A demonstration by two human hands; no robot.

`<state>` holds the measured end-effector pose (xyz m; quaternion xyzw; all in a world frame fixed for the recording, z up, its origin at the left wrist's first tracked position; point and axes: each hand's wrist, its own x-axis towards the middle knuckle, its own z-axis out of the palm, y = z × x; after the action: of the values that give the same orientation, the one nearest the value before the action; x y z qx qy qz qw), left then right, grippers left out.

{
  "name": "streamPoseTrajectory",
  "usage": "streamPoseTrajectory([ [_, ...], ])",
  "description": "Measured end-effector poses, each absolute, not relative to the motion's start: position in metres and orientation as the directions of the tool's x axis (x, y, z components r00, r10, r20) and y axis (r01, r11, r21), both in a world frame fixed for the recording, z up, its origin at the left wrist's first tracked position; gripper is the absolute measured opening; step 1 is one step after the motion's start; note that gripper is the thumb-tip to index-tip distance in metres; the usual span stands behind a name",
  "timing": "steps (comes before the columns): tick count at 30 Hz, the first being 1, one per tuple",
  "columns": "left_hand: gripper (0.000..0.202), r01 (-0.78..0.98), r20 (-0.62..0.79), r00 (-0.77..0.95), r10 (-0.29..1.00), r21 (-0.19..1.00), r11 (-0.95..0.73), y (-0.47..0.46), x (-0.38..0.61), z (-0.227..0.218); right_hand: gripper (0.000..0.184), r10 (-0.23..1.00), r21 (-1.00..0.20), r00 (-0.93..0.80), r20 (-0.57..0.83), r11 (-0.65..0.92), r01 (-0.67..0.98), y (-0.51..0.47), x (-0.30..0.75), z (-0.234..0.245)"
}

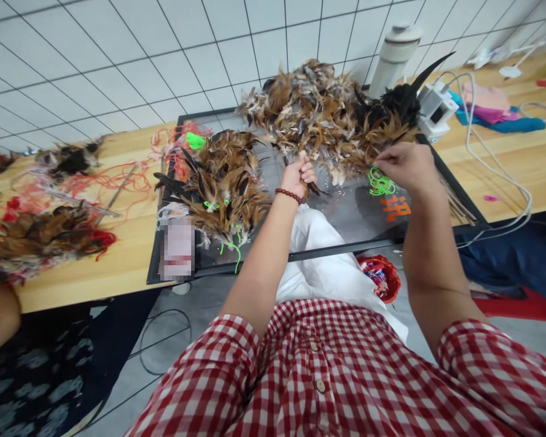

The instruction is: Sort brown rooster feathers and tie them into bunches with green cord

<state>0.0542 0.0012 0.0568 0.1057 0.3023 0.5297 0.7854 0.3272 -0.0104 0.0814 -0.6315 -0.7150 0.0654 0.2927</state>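
Feather bundle: light and soft, judged easily crushed; the feather bundle (317,189) is located over the middle of the dark tray (355,209), near the far feather pile (300,109).
Grip point: best taken at the gathered quill end, vanes left free.
Left hand: the left hand (296,177) is closed around the bundle.
Right hand: fingertips of the right hand (407,167) are pinched together just above green thread (382,183); whether a strand is held cannot be told.
Green thread: limp, judged prone to tangling.
Markings: an orange character (397,208) is printed on the tray, not reliably legible; the pale rectangular item (177,249) at left is blurred.
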Motion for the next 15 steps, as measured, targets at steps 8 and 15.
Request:
streamPoseTrajectory([
  [8,0.039,-0.672,-0.359,0.258,0.897,0.600,0.433,-0.003,0.061,0.067,0.014,0.989,-0.073,-0.149,-0.002,0.149,0.986,-0.031,0.325,0.077],
  [15,0.030,-0.615,-0.222,0.232,0.947,0.721,0.320,-0.013,0.065,0.087,0.019,0.956,-0.491,-0.185,0.229,0.278,0.825,-0.011,0.297,0.133],
])
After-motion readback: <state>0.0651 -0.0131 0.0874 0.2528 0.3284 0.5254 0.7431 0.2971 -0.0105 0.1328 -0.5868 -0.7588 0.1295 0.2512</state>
